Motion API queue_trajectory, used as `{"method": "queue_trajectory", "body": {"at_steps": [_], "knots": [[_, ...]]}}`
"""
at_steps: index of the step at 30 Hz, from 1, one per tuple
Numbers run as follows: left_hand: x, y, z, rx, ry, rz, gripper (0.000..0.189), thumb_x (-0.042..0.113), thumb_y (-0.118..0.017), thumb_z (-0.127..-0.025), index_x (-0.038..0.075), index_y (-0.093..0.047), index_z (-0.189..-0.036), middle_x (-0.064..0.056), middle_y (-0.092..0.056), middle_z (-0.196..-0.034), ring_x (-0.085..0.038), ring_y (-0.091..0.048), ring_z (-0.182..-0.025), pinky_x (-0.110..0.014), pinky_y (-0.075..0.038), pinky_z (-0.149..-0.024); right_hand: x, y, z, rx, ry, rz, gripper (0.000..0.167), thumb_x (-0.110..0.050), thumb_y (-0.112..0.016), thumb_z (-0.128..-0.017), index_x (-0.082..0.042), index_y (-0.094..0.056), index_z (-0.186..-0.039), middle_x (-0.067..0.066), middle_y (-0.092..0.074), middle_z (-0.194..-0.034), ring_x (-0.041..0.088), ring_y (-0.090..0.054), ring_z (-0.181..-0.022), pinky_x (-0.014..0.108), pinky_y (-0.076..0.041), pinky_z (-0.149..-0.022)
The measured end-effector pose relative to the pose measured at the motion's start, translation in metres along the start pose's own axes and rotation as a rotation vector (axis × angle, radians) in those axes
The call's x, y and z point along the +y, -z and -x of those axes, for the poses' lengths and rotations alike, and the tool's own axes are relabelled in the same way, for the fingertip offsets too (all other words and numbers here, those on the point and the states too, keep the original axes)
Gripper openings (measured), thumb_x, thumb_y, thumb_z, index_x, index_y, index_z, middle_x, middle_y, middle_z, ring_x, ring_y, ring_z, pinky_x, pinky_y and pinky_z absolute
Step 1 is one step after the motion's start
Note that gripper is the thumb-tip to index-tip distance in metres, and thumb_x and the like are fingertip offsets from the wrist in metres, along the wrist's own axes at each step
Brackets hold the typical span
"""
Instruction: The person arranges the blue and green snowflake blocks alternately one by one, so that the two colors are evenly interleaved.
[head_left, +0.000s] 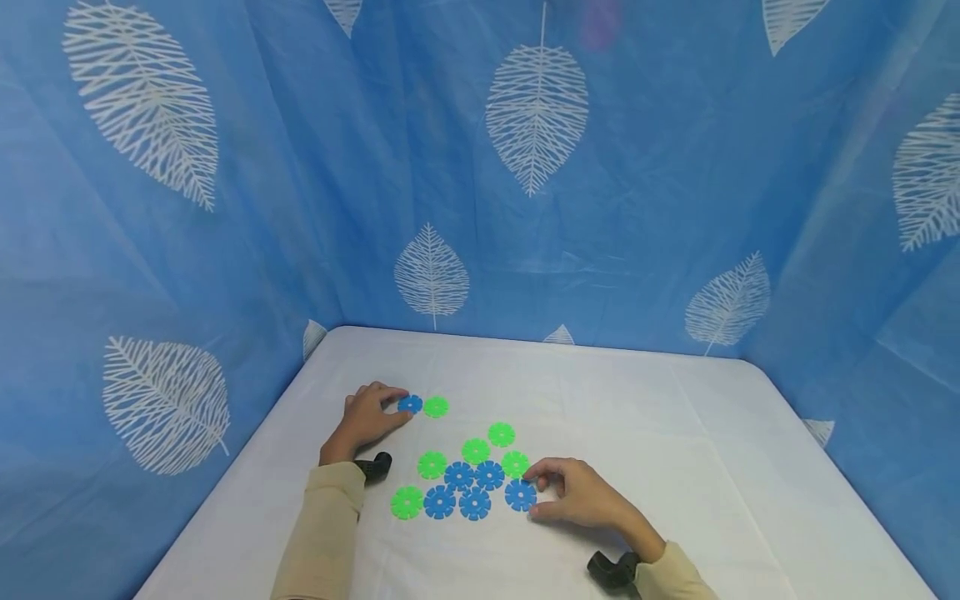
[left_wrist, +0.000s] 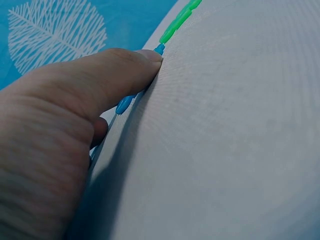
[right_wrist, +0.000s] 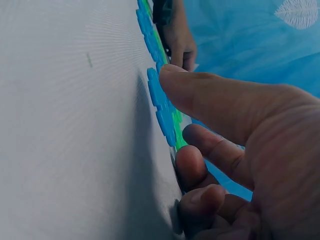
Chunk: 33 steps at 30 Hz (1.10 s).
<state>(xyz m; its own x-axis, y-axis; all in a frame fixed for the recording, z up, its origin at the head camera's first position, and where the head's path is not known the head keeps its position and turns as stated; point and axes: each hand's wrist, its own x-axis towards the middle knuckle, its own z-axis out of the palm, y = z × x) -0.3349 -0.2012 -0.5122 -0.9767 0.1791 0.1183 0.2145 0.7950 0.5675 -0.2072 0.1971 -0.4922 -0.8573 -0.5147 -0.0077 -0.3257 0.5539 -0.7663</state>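
Observation:
Far left on the table, my left hand [head_left: 371, 414] pinches a blue notched plastic disc [head_left: 410, 404] between thumb and fingers. Up close, its thumb [left_wrist: 132, 70] lies over the edge of that disc. Just right of it is a green notched disc [head_left: 437, 407]. My right hand [head_left: 581, 493] is beside another blue disc [head_left: 521, 495], which lies flat at the right end of the group. Its thumb [right_wrist: 185, 85] and bent forefinger are apart, at the disc's lower and upper right edge. The other right fingers curl loosely, holding nothing.
Several flat discs lie close together mid-table, green ones [head_left: 476, 452] mostly behind blue ones [head_left: 474, 503]. Another green disc [head_left: 407, 503] ends the front row at left. The white-covered table [head_left: 652, 417] meets blue leaf-patterned curtains [head_left: 637, 250]. Each wrist carries a black device [head_left: 615, 571].

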Motion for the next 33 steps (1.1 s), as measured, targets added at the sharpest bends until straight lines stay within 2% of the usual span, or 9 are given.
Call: {"method": "queue_trajectory", "body": {"at_steps": [13,21,33], "knots": [[0.0041,0.0008,-0.0013,-0.010,0.005,-0.001,0.047,0.041,-0.076,-0.086,0.020,-0.069,-0.128,-0.007,-0.063,-0.121,-0.029,-0.052,-0.115,-0.051,-0.029,-0.095,0.0039,-0.0017,-0.0017,0.031,0.001,0.112,0.047,-0.046,-0.086,-0.074,-0.024,-0.071,-0.112,-0.010,-0.060,-0.088,-0.001,-0.036,-0.060,0.020,-0.036,-0.059],[0.0030,-0.0005,-0.0037,-0.020,0.017,0.003,0.047,0.042,-0.076,-0.086,0.021,-0.069,-0.129,-0.007,-0.063,-0.123,-0.028,-0.051,-0.117,-0.051,-0.030,-0.095,0.0040,0.0002,-0.0045,0.045,-0.019,0.131,0.044,-0.044,-0.087,-0.073,-0.025,-0.071,-0.110,-0.012,-0.059,-0.086,0.000,-0.035,-0.059,0.021,-0.035,-0.059],[0.0013,-0.0013,-0.0038,-0.018,0.017,-0.002,0.047,0.041,-0.076,-0.086,0.021,-0.069,-0.128,-0.006,-0.064,-0.121,-0.028,-0.052,-0.117,-0.051,-0.030,-0.097,0.0037,-0.0040,-0.0052,0.082,-0.051,0.150,0.040,-0.046,-0.085,-0.074,-0.026,-0.071,-0.106,-0.013,-0.059,-0.082,0.002,-0.042,-0.065,0.024,-0.038,-0.063]]}}
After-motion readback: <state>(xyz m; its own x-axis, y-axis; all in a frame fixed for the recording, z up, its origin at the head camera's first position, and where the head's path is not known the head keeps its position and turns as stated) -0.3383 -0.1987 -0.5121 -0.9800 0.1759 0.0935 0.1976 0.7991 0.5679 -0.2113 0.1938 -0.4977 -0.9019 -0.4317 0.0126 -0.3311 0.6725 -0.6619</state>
